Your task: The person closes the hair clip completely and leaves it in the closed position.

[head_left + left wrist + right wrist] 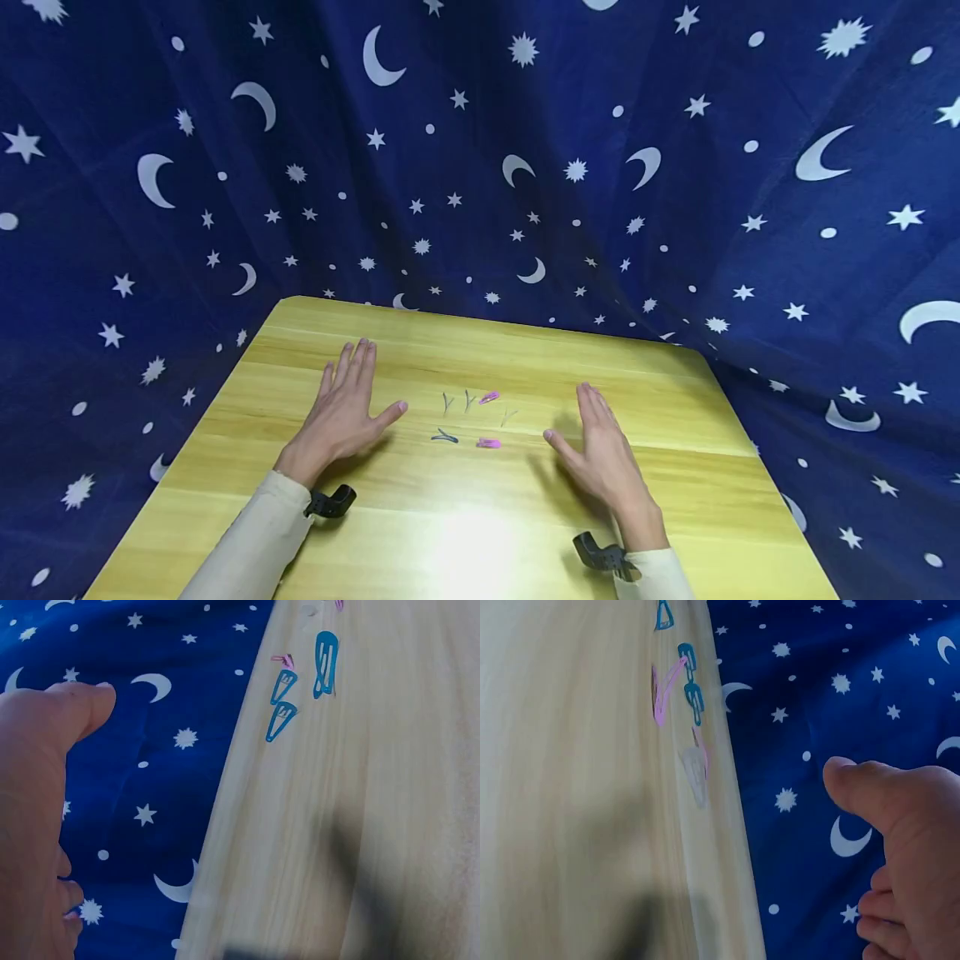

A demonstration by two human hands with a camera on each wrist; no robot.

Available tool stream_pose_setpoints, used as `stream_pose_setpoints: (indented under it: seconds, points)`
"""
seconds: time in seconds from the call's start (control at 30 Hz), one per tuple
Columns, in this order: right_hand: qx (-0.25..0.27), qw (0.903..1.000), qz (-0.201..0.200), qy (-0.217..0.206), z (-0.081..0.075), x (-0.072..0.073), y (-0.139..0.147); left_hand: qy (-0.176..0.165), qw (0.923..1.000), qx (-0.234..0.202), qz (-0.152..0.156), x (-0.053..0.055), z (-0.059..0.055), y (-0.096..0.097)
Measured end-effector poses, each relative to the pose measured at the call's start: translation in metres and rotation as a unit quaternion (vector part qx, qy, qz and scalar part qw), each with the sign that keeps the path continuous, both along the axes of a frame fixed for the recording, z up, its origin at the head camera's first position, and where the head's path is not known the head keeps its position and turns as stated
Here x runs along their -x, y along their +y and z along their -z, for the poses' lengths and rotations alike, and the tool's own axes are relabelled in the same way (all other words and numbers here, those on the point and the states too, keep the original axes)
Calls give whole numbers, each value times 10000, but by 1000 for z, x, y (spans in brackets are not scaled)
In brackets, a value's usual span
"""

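Several snap hair clips lie in a loose group at the middle of the table. Nearest the left hand [341, 421] is a teal hair clip [447, 437], its two arms spread in a narrow V; two more teal clips [283, 720] lie behind it. A pink hair clip [489, 443] sits at the front of the group and another pink clip [489, 397] at the back. On the right side is a whitish clip [695, 776], closest to the right hand [602, 454]. Both hands hover on either side of the group, fingers straight, thumbs pointing inward, holding nothing.
The wooden table [360, 533] has rounded far corners and carries a bright glare spot near its front. A dark blue curtain [465, 167] with moons and stars hangs behind and around it. Black wrist mounts [332, 502] sit at both light sleeves.
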State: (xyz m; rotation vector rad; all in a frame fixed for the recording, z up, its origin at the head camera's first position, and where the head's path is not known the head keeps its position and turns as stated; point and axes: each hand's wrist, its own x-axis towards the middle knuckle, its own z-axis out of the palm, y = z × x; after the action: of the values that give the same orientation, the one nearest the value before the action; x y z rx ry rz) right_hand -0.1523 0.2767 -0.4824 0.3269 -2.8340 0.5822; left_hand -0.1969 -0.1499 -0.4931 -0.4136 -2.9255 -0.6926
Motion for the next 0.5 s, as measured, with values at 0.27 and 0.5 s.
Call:
stream_pose_setpoints:
  seconds: [0.27,0.5]
  points:
    - [478,9926,-248,1086,-2,7,-9,-143,9995,-194,215,1,-6,-2]
    - [769,9887,-493,1186,-7,14,-21,-156,9982,-528,256,0,-8,-3]
